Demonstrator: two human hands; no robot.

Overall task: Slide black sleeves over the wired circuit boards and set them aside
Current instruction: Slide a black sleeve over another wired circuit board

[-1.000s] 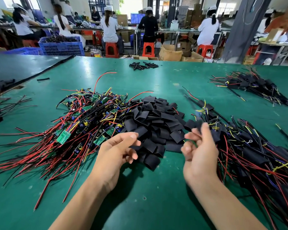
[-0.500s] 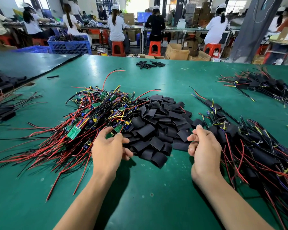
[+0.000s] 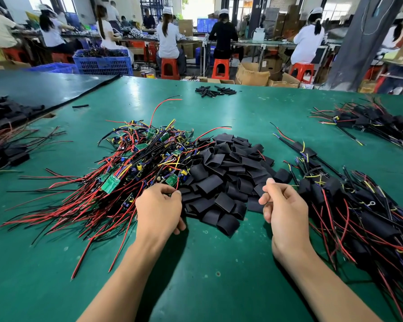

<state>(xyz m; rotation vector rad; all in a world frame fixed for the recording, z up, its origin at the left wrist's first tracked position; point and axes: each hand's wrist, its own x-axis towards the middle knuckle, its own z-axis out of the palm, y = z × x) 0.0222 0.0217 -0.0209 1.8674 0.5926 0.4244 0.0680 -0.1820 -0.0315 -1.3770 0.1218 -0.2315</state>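
Left hand (image 3: 158,210) curls into the wired boards (image 3: 135,163), right hand (image 3: 285,210) curled beside the black sleeves (image 3: 228,173). Either grip, cannot tell. Upper left, blue crate (image 3: 102,65) holds dark wiring.

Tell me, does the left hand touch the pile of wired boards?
Touching. Head view: the left hand pinches into the pile of wired boards.

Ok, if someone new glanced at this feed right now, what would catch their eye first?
Probably the big tangle of red and black wired circuit boards left of centre on the green table, butting against a heap of black sleeves in the middle. Next, the pile of sleeved boards along the right edge, with the left hand at the tangle's near edge and the right hand beside the sleeves.
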